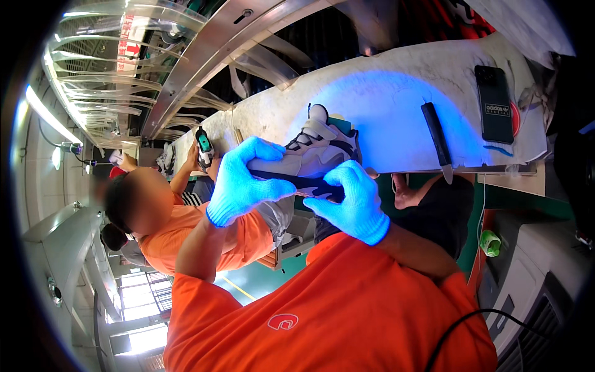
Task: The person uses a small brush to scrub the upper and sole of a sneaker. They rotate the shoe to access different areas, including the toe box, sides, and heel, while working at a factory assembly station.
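A grey sneaker [308, 156] with dark laces and dark trim lies between my hands at the near edge of the workbench, under blue light. My left hand [243, 178], in a knitted glove lit blue, is closed round the toe end, its thumb along the sole. My right hand [354, 201], gloved alike, grips the sole near the heel, fingers bent over its edge. The sole side is turned toward me. To the right of the shoe lies a knife [437, 135] with a black handle, its blade tip reaching past the bench edge.
On the pale, stained workbench [427, 65], a dark phone [494, 104] lies at the far right. A co-worker in orange [207, 239] sits to my left, holding another shoe [204, 149]. A metal frame with clear plastic strips [204, 53] stands behind the bench.
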`<state>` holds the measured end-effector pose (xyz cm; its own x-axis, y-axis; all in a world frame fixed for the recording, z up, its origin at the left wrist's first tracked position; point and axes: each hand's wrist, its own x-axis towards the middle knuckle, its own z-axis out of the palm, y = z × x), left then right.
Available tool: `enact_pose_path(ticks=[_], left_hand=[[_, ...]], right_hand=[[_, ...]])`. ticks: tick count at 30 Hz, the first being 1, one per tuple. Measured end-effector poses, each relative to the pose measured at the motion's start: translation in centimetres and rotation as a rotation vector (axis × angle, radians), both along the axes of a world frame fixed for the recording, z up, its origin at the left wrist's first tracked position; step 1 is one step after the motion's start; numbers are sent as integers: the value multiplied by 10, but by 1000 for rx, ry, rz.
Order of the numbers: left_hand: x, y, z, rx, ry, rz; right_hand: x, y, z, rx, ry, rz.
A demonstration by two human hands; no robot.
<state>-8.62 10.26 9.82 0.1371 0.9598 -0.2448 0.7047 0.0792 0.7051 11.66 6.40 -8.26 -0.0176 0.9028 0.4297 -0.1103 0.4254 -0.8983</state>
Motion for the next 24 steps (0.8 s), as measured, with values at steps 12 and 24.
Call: enact_pose_path(ticks=[12,24], left_hand=[[-22,16,-7,55,-45,-120],[-43,26,-18,127,61,-211]], right_hand=[[-5,26,0,94,-34,11],[-18,35,12,-196,-67,87]])
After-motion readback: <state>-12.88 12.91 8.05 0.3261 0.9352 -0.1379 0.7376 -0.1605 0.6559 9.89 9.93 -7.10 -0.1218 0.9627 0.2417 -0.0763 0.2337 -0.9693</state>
